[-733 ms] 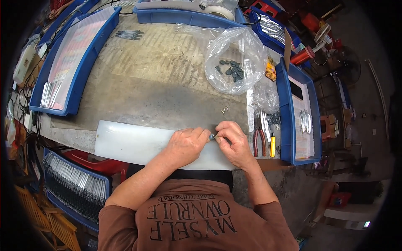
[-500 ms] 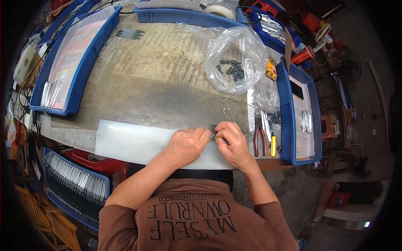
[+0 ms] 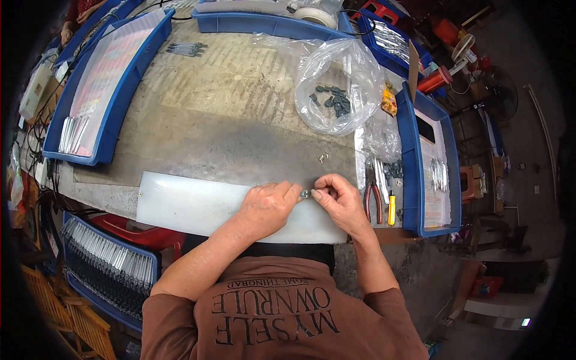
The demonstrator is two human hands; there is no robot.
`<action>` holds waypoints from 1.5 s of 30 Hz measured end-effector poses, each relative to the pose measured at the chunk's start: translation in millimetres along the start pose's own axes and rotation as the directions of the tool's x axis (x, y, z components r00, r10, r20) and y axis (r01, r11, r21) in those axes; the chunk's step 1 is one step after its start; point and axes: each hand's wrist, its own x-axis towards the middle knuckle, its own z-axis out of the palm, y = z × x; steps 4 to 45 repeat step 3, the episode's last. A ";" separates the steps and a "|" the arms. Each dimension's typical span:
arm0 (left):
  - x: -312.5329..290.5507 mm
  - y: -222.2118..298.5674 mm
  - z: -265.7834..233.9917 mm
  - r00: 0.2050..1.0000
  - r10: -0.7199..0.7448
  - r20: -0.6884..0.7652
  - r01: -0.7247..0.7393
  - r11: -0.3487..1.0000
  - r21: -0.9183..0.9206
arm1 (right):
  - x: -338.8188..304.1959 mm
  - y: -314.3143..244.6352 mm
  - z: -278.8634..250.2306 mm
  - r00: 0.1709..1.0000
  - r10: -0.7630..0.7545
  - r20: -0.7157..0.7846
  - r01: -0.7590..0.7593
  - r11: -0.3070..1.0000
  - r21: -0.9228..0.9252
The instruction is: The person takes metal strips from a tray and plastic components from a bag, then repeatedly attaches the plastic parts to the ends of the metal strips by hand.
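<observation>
Over the right part of a translucent white board, my two hands meet at a small shiny metal part, too small to name. My left hand is closed in a pinch on its left side. My right hand pinches at the other side with thumb and finger, its other fingers curled. Just beyond the hands lie several small metal pieces, perhaps screws. To the right of my right hand are dark-red-handled pliers and a yellow-handled screwdriver.
An open clear bag holds small dark plastic pieces. Blue trays with metal rods stand at the left, right and lower left. Another blue bin lines the far edge. Slim metal-and-black parts lie far left.
My right hand has shifted slightly right, widening the gap between the hands and showing more of the metal part. My left hand stays almost in place.
</observation>
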 end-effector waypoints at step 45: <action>0.9 0.6 -1.1 1.000 0.008 0.024 -0.009 1.000 0.019 | -0.1 -2.4 -0.6 0.997 -0.073 0.022 0.074 0.996 -0.042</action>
